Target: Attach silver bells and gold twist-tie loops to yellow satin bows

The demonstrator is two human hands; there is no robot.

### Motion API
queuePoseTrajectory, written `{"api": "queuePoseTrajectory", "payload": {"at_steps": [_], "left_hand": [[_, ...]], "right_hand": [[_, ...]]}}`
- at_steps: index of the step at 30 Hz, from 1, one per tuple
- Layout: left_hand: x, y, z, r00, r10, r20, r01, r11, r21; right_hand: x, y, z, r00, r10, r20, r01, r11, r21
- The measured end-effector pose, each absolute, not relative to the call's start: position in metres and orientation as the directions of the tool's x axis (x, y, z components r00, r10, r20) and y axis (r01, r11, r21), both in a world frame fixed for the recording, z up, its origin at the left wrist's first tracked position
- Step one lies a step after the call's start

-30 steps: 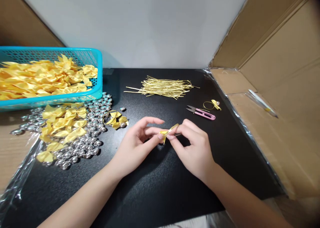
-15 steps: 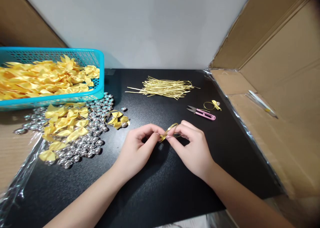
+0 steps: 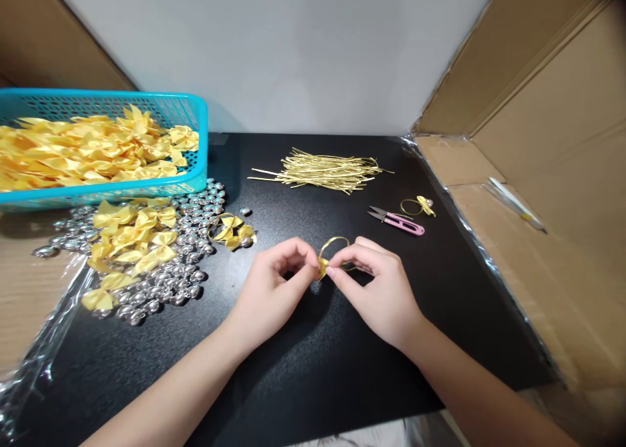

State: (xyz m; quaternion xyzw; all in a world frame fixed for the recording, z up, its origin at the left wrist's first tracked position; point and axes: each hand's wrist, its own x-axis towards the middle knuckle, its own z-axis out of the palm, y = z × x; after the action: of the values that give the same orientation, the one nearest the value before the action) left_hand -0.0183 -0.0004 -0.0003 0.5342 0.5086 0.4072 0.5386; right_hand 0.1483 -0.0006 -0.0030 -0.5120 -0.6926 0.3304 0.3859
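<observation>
Above the near middle of the black table, my left hand and my right hand meet fingertip to fingertip. Each is closed in a pinch on a small yellow ribbon bow, mostly covered by the fingers. A loop of gold cord stands up from the bow, and more of it shows behind my right fingers. Whether a knot is in the cord I cannot tell. To the left of my left hand lies a group of finished-looking bows with gold cord and a silver bell.
A blue basket of yellow bows stands at the back left. Silver bells and loose bows lie before it. Cut gold cords lie at the back, pink thread snips and a corded bow at right.
The gold loop has turned more upright and rounder between my hands, and more of the yellow bow shows. My fingertips remain close together. The view has shifted slightly.
</observation>
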Motion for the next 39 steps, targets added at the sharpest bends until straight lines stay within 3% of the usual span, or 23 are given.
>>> {"api": "queuePoseTrajectory", "payload": {"at_steps": [6, 15, 26, 33, 39], "left_hand": [[-0.0212, 0.0003, 0.0043, 0.219, 0.953, -0.210, 0.165, 0.176, 0.971], [-0.0210, 0.0000, 0.0038, 0.198, 0.965, -0.174, 0.159, 0.143, 0.977], [-0.0192, -0.0027, -0.0020, 0.153, 0.987, -0.038, 0.151, 0.015, 0.988], [-0.0202, -0.0068, -0.0027, 0.159, 0.975, 0.153, 0.313, -0.197, 0.929], [-0.0197, -0.0072, -0.0021, 0.127, 0.985, 0.116, 0.306, -0.150, 0.940]], "right_hand": [[0.1519, 0.0005, 0.0024, -0.190, 0.965, 0.181, 0.479, 0.252, -0.841], [0.1514, 0.0021, 0.0034, -0.171, 0.976, 0.135, 0.423, 0.197, -0.884], [0.1514, 0.0005, 0.0013, -0.158, 0.967, 0.199, 0.437, 0.249, -0.864], [0.1496, -0.0011, -0.0017, -0.139, 0.962, 0.235, 0.437, 0.273, -0.857], [0.1476, -0.0026, -0.0024, -0.130, 0.954, 0.271, 0.446, 0.300, -0.843]]}}
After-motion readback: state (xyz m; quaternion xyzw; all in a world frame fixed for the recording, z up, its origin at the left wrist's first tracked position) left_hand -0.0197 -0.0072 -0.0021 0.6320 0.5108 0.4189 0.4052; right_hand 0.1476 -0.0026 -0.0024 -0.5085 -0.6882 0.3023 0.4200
